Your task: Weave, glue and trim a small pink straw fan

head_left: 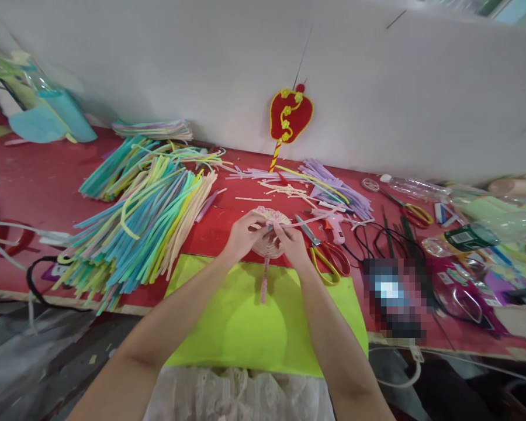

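Note:
A small round fan (262,247), coiled from cream pipe cleaners, is between my hands above the front of the table. Its pink wrapped handle (264,282) points down toward me, and pink loops line its far edge. My left hand (244,235) is closed on the fan's left side, fingertips near the top. With pinched fingers, my right hand (290,241) grips a pink pipe cleaner (315,218) at the fan's upper right; its free length runs off to the right. The exact contact of the fingertips is partly hidden.
Bundles of coloured pipe cleaners (135,222) lie left; purple ones (335,187) lie behind. Yellow-handled scissors (324,266) and a pink glue gun (335,228) are close on the right. A red fan (291,114) stands against the wall. A yellow-green sheet (245,333) covers the front edge.

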`<state>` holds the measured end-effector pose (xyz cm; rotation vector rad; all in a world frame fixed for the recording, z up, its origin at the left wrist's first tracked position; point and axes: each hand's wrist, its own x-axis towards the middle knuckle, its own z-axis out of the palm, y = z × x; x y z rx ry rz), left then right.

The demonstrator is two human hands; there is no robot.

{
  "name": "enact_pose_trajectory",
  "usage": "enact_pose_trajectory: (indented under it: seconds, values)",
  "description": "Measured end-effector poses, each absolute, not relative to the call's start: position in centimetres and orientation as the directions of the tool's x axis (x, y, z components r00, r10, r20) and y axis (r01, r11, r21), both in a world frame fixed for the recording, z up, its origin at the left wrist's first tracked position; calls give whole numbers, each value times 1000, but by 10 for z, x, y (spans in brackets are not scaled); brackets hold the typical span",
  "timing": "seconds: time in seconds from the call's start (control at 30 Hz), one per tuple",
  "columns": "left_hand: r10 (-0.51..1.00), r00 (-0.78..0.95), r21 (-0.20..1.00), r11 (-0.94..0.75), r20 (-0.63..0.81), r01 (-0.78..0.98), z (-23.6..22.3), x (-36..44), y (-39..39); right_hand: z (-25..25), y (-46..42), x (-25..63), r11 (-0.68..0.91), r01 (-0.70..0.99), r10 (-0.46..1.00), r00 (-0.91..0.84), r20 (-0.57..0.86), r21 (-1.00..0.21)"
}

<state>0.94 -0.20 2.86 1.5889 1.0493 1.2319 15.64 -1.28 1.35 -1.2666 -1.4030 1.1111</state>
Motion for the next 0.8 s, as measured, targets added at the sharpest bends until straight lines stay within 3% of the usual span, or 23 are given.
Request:
enact_pose_trajectory:
  seconds: [0.1,0.37,0.5,0.67,0.8]
  values:
    - [948,150,946,-300,281,122,31,10,-3,12,-12,156,110,208,994,0,112,-972]
    - [968,186,979,-185,168,81,25,13,-2,19,-13,152,201,98,958,186,217,-975]
    - [968,202,987,-160,152,25,23,14,-2,21,-14,151,233,96,949,197,248,-968]
    - [971,200,989,-139,128,43,25,14,-2,24,-15,152,384,201,887,192,421,-901]
    - [971,216,992,-117,106,42,25,14,-1,25,-17,154,428,224,872,153,465,-876]
